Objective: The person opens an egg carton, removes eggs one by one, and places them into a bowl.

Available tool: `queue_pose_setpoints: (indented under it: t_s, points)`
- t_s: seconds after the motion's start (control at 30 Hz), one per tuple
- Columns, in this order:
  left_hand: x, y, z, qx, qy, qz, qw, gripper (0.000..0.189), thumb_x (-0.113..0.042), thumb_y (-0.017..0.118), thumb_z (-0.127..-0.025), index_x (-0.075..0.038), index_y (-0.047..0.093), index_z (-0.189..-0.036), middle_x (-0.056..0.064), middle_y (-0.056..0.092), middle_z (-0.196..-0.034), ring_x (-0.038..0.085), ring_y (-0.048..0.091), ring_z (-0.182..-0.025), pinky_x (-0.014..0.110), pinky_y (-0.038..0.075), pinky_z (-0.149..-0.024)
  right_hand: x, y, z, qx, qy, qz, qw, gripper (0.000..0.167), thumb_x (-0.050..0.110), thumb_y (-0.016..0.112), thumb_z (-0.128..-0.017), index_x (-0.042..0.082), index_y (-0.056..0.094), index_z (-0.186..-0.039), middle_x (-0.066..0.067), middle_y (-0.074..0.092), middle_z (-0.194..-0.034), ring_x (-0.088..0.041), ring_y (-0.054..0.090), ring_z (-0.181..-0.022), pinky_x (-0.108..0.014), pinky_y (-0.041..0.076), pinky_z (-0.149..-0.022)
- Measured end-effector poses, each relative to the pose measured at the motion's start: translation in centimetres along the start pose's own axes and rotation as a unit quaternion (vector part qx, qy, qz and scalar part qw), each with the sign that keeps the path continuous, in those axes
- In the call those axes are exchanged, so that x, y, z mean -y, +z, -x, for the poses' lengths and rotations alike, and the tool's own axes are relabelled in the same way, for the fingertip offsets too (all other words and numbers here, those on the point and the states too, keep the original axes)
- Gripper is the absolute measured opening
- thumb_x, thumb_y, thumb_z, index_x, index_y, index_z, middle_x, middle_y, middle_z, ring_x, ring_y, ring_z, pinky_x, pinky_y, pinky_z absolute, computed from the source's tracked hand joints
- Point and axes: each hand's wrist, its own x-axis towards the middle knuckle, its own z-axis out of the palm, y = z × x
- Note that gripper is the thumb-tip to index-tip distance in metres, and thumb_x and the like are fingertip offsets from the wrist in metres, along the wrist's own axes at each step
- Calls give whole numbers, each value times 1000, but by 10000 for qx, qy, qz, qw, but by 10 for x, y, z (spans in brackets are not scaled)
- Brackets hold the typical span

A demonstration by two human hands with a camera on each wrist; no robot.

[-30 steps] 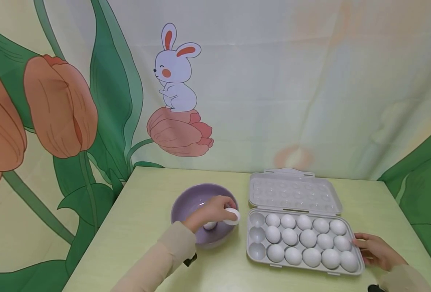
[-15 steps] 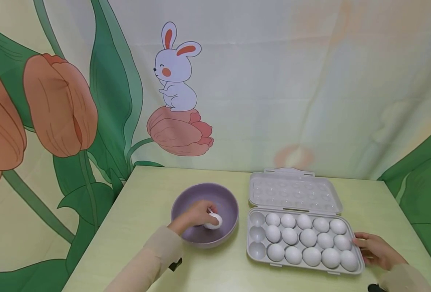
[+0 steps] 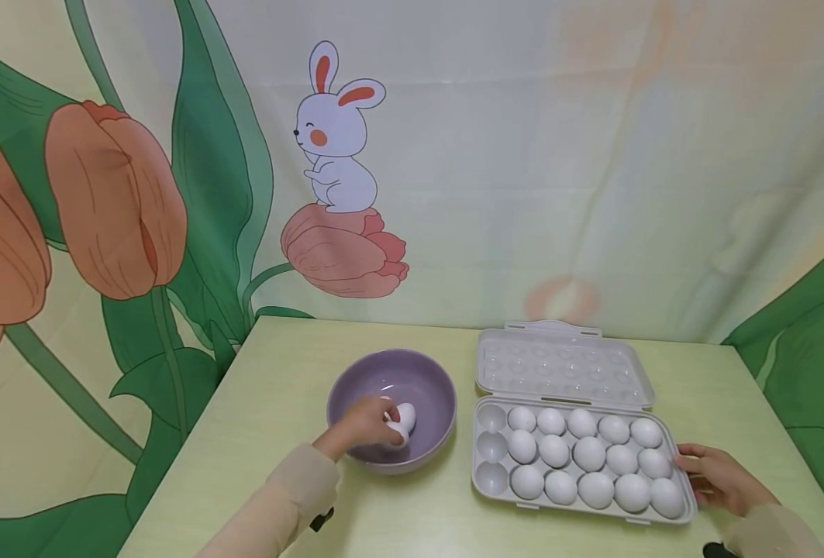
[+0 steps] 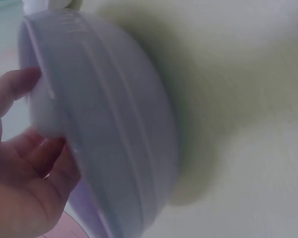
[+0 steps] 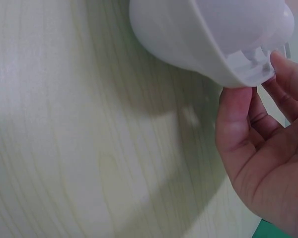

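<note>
Inside the purple bowl (image 3: 432,380), my left hand (image 3: 364,422) holds a white egg (image 3: 398,436) between thumb and fingertips. A second white egg (image 3: 406,417) lies right beside it in the bowl. In the left wrist view the bowl's wall (image 4: 109,114) covers part of the held egg (image 4: 45,111). At the right end of the grey egg box (image 3: 481,500), my right hand (image 3: 722,478) grips the box's edge, thumb above and fingers lower. The right wrist view shows those fingers (image 5: 234,119) against the box's rim (image 5: 216,54).
Several white eggs (image 3: 589,455) fill most of the egg box; its left column of cups (image 3: 492,448) holds none. The box's lid (image 3: 558,364) lies folded back behind it. Both containers stand on a pale wooden table (image 3: 279,364), with a printed curtain (image 3: 467,194) behind.
My left hand has carried the egg from above the bowl's right rim leftward and down into the bowl, beside the other egg. The right hand and egg box have stayed still.
</note>
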Motion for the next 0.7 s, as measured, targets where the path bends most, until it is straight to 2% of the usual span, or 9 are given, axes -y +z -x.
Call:
queue_pose_setpoints:
  t_s: [0.27,0.7]
  points:
    - [0,5,7,-111,-170,-261,9995,26,-18,75,-58,-7,59,-76,-3,53,-65,13,45,-61,24,36,-59,-1,2,1,-17,-40,4,10000,72,30,58,-83,-8,18,-131,3,57,-81,-15,54,-73,-31,45,-64]
    - [3,11,11,-105,-435,-249,9987,27,-19,75,-59,-6,58,-75,-2,54,-66,13,45,-62,24,36,-59,-1,2,1,15,-51,-94,9999,70,29,58,-84,-7,20,-130,3,57,-80,-15,53,-72,-30,45,-63]
